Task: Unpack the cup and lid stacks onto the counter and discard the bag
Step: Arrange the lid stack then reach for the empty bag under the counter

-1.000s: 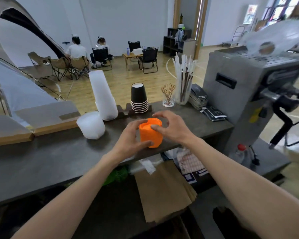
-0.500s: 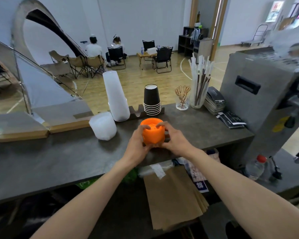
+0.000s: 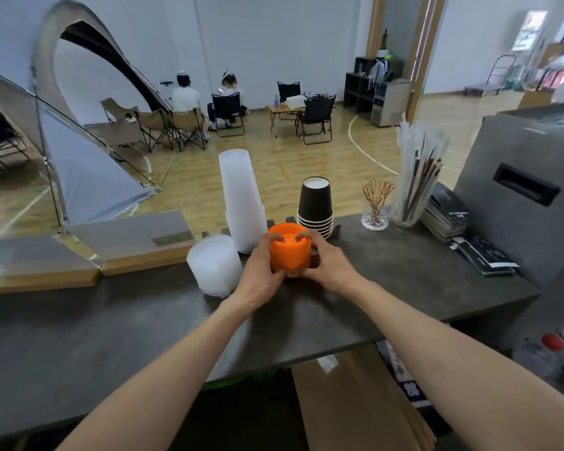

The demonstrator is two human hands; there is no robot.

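A stack of orange lids (image 3: pixel 288 252) stands upright on the dark counter (image 3: pixel 404 288), just in front of a stack of black paper cups (image 3: pixel 315 208). My left hand (image 3: pixel 262 275) clasps its left side and my right hand (image 3: pixel 329 265) its right side, fingertips resting on the top lid. To the left rises a tall stack of translucent white cups (image 3: pixel 241 200). A short stack of translucent white lids (image 3: pixel 214 265) sits beside it. No bag is in view.
A glass of wooden picks (image 3: pixel 375 205), a jar of wrapped straws (image 3: pixel 415 180) and piled black booklets (image 3: pixel 446 213) stand at the right, beside a grey machine (image 3: pixel 528 196). Brown paper bags (image 3: pixel 355 405) lie on the shelf below. Wooden-edged panels (image 3: pixel 134 242) line the counter's left back edge.
Both hands have carried the orange lid stack away from me, toward the back of the counter, and turned it upright near the black cups. My view has shifted left.
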